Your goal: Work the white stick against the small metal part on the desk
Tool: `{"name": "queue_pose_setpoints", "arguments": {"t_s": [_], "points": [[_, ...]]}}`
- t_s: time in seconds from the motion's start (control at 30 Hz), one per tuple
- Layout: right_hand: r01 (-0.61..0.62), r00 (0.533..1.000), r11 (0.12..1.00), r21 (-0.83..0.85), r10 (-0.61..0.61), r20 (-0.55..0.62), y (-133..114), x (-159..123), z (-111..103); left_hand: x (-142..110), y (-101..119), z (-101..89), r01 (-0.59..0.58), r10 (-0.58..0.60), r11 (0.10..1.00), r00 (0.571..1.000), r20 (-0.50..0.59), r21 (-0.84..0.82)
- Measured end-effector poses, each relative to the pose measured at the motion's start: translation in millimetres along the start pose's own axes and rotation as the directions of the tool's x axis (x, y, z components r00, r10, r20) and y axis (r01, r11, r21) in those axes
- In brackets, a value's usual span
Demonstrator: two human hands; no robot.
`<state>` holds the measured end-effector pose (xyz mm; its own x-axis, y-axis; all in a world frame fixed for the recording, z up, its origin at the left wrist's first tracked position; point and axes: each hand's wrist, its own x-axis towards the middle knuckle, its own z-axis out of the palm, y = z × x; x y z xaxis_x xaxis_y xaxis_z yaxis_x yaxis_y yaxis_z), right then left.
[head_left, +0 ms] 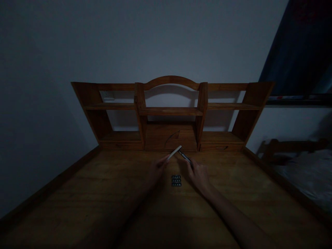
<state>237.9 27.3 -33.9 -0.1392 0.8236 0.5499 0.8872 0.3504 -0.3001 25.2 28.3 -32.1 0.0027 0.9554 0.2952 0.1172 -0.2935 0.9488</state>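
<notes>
My left hand [157, 169] is closed around the lower end of a slim, pale strip [174, 152], which slants up to the right; its exact kind is too dim to tell. In my right hand [197, 174] is a slender black-and-silver handle [184, 156], shaped like a razor. Its far end points up to the left and comes close to the strip's tip; whether they touch I cannot tell. Between my wrists, a small dark pack [176, 180] lies on the wooden desk [171, 218]. It shows three rows of light marks.
A wooden shelf unit [171, 111] with open compartments and small drawers stands at the back of the desk against a pale wall [166, 41]. Raised wooden edges run along both sides. At right are a dark window [298, 52] and a bed [308, 169]. The room is dim.
</notes>
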Motion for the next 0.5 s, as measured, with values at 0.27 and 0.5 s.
{"name": "queue_pose_setpoints", "arguments": {"t_s": [0.27, 0.5], "points": [[-0.098, 0.991, 0.919, 0.382, 0.125, -0.047, 14, 10, 0, 0, 1, -1.0, 0.079, -0.081, 0.994, 0.997, -0.019, -0.081], [-0.09, 0.995, 0.803, 0.589, 0.098, 0.019, 13, 8, 7, 3, 1, -4.3, 0.018, -0.016, 0.995, 1.0, 0.02, -0.099]]}}
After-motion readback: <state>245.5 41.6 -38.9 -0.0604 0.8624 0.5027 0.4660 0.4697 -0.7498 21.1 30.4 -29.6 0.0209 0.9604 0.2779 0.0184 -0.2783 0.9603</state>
